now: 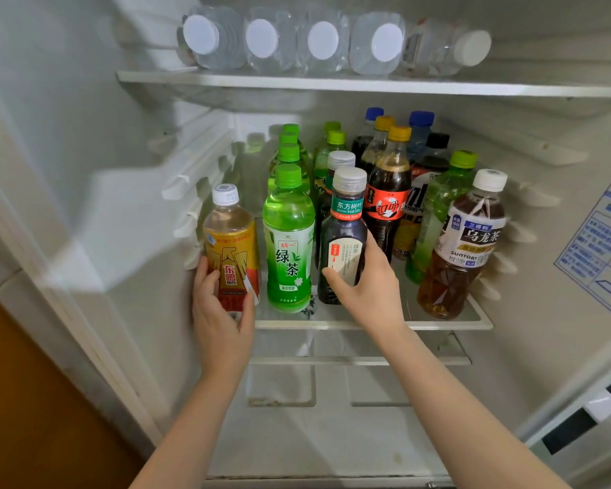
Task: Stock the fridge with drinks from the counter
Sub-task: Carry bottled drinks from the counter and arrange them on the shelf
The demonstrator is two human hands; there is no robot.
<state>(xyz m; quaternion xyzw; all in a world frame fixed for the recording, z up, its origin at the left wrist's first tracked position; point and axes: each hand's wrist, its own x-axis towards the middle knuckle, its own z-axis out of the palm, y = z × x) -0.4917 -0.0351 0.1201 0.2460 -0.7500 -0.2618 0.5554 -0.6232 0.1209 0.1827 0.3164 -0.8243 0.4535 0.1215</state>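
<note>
Inside the open fridge, my left hand [221,312] grips a yellow-labelled energy drink bottle [231,241] with a white cap at the left front of the middle glass shelf [367,324]. My right hand [371,287] grips a dark tea bottle [344,234] with a silver cap, upright near the shelf's front middle. Between the two stands a green tea bottle [289,241] with a green cap.
Behind stand several green-capped bottles, cola bottles [388,192] with yellow caps and blue-capped bottles. A brown oolong tea bottle [462,248] stands at the right front. Water bottles [261,40] lie on the top shelf. A lower shelf [360,361] sits beneath.
</note>
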